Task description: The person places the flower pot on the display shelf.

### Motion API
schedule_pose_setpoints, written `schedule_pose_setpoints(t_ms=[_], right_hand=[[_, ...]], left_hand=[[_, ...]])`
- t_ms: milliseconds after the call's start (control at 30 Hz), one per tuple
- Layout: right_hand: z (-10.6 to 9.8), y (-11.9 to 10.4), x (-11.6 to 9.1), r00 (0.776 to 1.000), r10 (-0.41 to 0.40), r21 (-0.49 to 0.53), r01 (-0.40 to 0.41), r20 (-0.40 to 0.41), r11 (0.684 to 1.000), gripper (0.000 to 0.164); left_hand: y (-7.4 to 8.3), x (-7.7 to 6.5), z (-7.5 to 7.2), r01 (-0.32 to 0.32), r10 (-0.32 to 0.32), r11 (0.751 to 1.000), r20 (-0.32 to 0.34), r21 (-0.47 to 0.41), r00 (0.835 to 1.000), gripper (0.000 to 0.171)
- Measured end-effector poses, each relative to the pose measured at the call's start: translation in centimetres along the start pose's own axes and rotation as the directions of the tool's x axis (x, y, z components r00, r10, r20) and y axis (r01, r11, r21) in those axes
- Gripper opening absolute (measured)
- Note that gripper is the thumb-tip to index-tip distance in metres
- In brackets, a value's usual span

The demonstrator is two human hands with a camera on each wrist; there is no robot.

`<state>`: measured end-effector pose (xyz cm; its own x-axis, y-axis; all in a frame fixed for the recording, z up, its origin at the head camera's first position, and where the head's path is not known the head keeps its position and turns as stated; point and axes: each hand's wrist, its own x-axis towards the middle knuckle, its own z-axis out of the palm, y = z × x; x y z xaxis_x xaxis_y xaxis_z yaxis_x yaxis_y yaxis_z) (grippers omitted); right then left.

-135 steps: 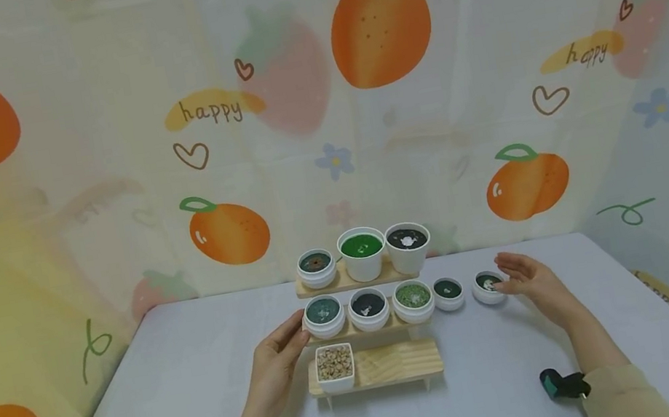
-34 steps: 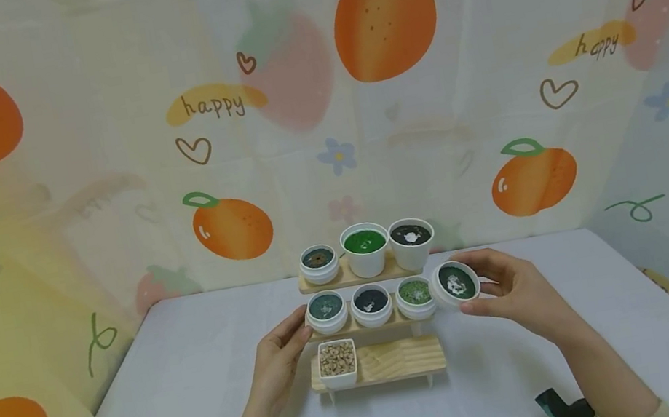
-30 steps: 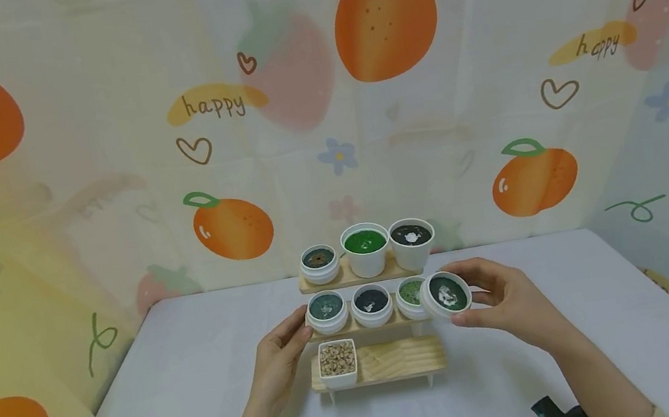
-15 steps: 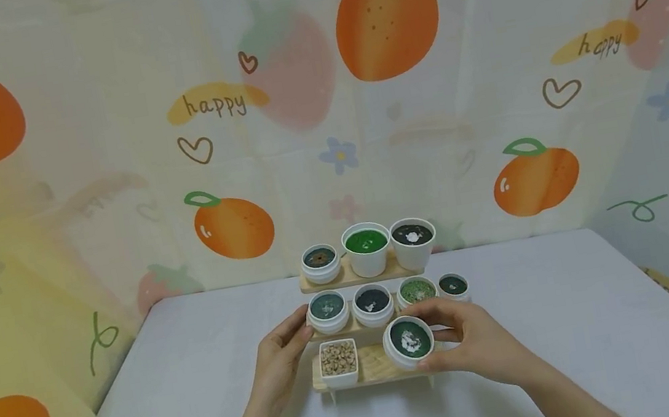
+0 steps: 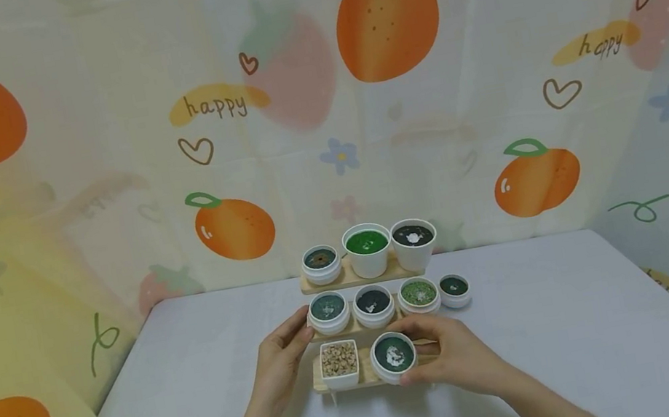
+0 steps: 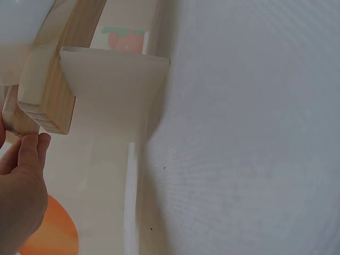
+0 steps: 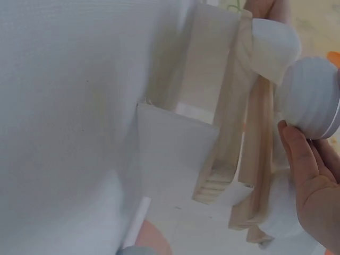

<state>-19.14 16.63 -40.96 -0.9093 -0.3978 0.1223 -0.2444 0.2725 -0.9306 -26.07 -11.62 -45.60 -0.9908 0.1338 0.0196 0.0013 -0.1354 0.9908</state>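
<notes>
A three-tier wooden stand (image 5: 369,378) stands on the white table. My left hand (image 5: 278,358) grips the left end of its middle board; the left wrist view shows the fingertips (image 6: 43,141) at the wood's end. My right hand (image 5: 448,352) holds a small round white cup (image 5: 394,355) by its right side, thumb in front. White marks show on the cup's dark green top. It is slightly tilted, close over the lowest board, to the right of a square white cup of beige bits (image 5: 339,361). In the right wrist view the held cup (image 7: 308,95) shows its ribbed side.
On the middle board stand three round cups, including a speckled green one (image 5: 418,294). The top board carries a small round cup (image 5: 320,264) and two taller cups, one bright green (image 5: 367,247). Another small dark green cup (image 5: 454,289) sits on the table at right.
My right hand picked up the white-marked cup from the table at right and carried it left and down, in front of the stand, to the lowest board. My left hand stays at the stand.
</notes>
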Motion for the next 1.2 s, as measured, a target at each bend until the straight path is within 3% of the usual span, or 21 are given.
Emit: schedule_pose_setpoints(t_ms=[1200], right_hand=[[1.7,2.1,1.2,0.999,0.04,0.017,-0.04,-0.023,0.999,0.066]], left_hand=[[0.1,-0.1,0.1,-0.009,0.009,1.0,-0.003,0.015,1.0,0.052]])
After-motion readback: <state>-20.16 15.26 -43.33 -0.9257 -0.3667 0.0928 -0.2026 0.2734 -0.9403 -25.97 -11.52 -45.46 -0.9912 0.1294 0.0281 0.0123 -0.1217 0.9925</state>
